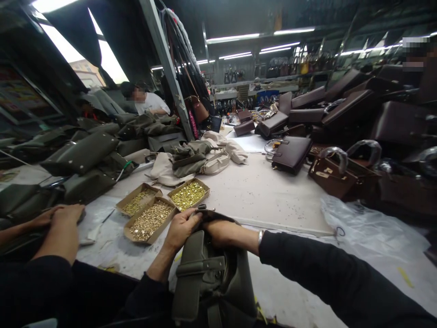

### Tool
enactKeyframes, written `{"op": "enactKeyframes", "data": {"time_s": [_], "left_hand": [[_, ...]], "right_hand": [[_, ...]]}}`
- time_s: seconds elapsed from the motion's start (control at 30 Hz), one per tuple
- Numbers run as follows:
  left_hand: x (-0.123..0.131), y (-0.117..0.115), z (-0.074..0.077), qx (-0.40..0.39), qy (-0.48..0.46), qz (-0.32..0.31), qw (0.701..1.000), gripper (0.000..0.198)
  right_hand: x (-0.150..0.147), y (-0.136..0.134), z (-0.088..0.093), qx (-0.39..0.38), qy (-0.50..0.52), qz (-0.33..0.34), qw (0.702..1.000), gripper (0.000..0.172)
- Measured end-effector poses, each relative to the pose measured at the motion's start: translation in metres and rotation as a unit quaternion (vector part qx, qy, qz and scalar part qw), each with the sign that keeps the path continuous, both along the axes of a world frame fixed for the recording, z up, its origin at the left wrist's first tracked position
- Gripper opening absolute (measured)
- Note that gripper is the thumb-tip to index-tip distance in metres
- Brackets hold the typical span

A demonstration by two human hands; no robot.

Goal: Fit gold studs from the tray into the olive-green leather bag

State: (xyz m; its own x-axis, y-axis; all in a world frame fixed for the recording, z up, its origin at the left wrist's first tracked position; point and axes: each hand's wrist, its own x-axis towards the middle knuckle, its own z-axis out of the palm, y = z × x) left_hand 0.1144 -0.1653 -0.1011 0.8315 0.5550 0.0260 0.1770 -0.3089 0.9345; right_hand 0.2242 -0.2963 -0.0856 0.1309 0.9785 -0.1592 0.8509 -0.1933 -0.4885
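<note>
An olive-green handbag point(208, 278) stands open on the table edge right in front of me. My left hand point(180, 229) is closed on the bag's upper rim, its fingers curled over the edge. My right hand point(220, 232), with a silver bracelet at the wrist, grips the same rim from the other side. Its fingertips are tucked under the dark flap and hidden. Just beyond my left hand lie three shallow cardboard trays point(150, 222) filled with small brass-coloured fittings.
A co-worker's two hands point(59, 222) rest on dark material at the left. Olive bags point(82, 155) are heaped at the back left, brown handbags point(292, 154) at the right. Beige cloth bags point(208, 159) lie mid-table and clear plastic sheeting point(368, 228) at the right. Another person sits far back.
</note>
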Motion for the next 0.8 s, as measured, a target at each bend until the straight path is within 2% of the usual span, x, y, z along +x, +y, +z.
{"op": "enactKeyframes", "data": {"time_s": [0.1, 0.2, 0.27, 0.4, 0.5, 0.6, 0.7, 0.8], "left_hand": [[-0.002, 0.004, -0.001, -0.016, 0.003, 0.023, 1.0, 0.041], [-0.007, 0.01, -0.001, -0.037, 0.005, 0.038, 0.999, 0.046], [-0.011, 0.012, 0.002, -0.058, 0.005, 0.028, 0.998, 0.046], [-0.015, 0.008, 0.011, -0.118, 0.004, -0.024, 0.993, 0.041], [-0.013, 0.002, 0.014, -0.131, 0.012, -0.043, 0.99, 0.039], [-0.012, -0.001, 0.013, -0.109, 0.023, -0.024, 0.994, 0.041], [-0.02, 0.002, 0.012, -0.063, 0.039, -0.012, 0.997, 0.043], [-0.035, 0.008, 0.021, 0.016, 0.008, -0.021, 1.0, 0.042]], "right_hand": [[-0.008, -0.02, 0.017, 0.017, -0.042, 0.047, 0.998, 0.013], [-0.014, -0.046, 0.035, 0.134, -0.125, 0.088, 0.979, 0.013], [-0.016, -0.064, 0.04, 0.208, -0.184, 0.065, 0.958, 0.012], [-0.014, -0.084, 0.028, 0.288, -0.221, -0.058, 0.93, 0.008], [-0.016, -0.082, 0.017, 0.325, -0.182, -0.023, 0.928, 0.011], [-0.022, -0.073, 0.015, 0.337, -0.125, 0.013, 0.933, 0.012], [-0.028, -0.066, 0.011, 0.344, -0.092, -0.012, 0.934, 0.015], [-0.033, -0.066, 0.003, 0.352, -0.064, -0.045, 0.933, 0.021]]}}
